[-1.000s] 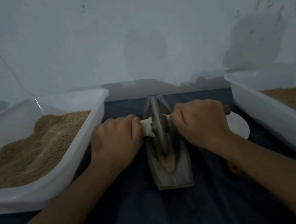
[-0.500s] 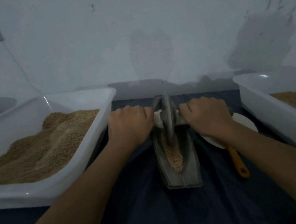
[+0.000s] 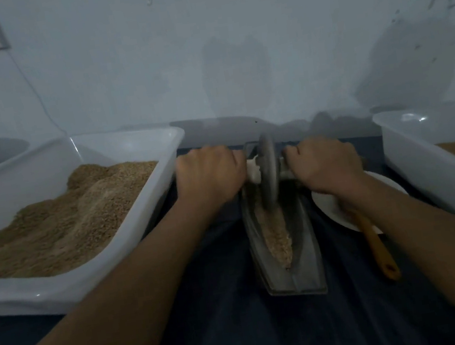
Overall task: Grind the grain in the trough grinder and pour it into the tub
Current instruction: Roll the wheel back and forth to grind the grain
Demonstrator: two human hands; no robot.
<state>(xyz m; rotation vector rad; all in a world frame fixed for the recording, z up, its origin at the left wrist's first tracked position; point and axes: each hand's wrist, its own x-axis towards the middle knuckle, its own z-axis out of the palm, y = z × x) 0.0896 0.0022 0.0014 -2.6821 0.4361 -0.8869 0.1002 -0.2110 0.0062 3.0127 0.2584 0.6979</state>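
Grinder trough (image 3: 287, 255) sits mid-cloth (image 3: 227, 320), long axis running toward the back wall (image 3: 230, 39), grain (image 3: 276, 233) heaped in its groove. Wheel (image 3: 268, 175) upright at the trough's far end. Left hand (image 3: 210, 176) & right hand (image 3: 325, 165) each curled tight round the wheel's side handles. Left edge: tub (image 3: 138, 215) w/ brown grain. Right edge: 2nd tub (image 3: 432, 171). Just right of the trough: white plate (image 3: 332, 209), orange-handled tool (image 3: 377, 247) lying across its rim.

White plate (image 3: 328, 204) holding an orange-handled utensil (image 3: 377, 247), dark cloth (image 3: 227, 320) beneath.
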